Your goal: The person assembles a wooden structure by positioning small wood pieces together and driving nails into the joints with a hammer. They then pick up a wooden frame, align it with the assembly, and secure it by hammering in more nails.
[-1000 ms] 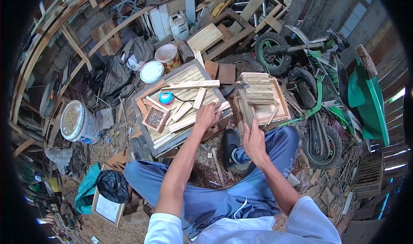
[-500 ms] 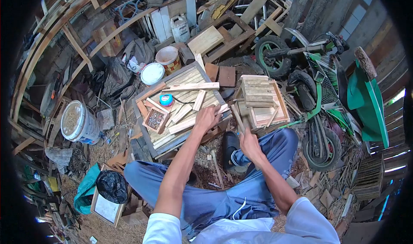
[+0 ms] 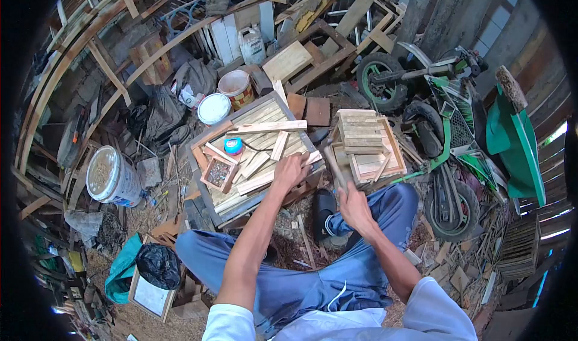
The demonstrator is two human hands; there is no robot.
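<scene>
My left hand is closed on a pale wooden strip at the right edge of a slatted wooden work surface. In my right hand, the fingers wrap round the wooden handle of a hammer, which is blurred and points up toward that edge. On the slats lie several loose wood strips, a small open box of nails and a round blue-and-pink tub. Right of the hammer, stacked slatted wood pieces rest on a shallow wooden tray.
Paint buckets stand at the left and behind the work surface. A green-and-black small motorbike leans at the right. Scrap wood litters the ground. A black plastic bag lies near my right-leaning frame's opposite side, at lower left.
The hammer in my right hand has swung slightly and is now more blurred. My left hand keeps its hold on the strip, and the whole view has shifted a little.
</scene>
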